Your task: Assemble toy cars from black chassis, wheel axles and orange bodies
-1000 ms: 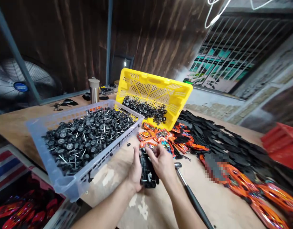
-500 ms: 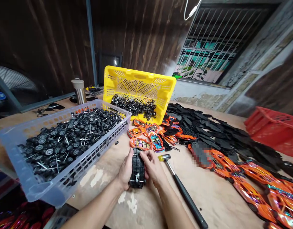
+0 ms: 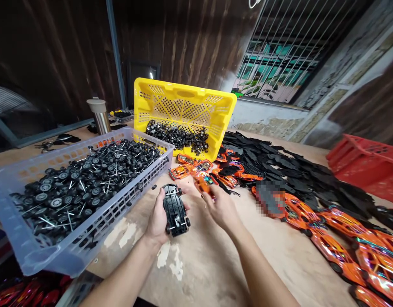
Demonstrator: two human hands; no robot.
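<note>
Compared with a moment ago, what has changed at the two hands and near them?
The right hand has let go of the chassis and moved forward, to an orange shell, blurred, which it now seems to hold. The hammer is out of view, perhaps behind the right forearm. The left hand still holds the chassis; the yellow crate and clear basket stand as before.

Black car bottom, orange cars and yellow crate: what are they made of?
Black car bottom: probably plastic, fairly matt, with moulded ridges; its shiny axles look like metal.
Orange cars: likely glossy plastic, since their smooth bodies throw bright glints.
Yellow crate: most likely plastic, slightly shiny, one colour throughout with moulded holes.
</note>
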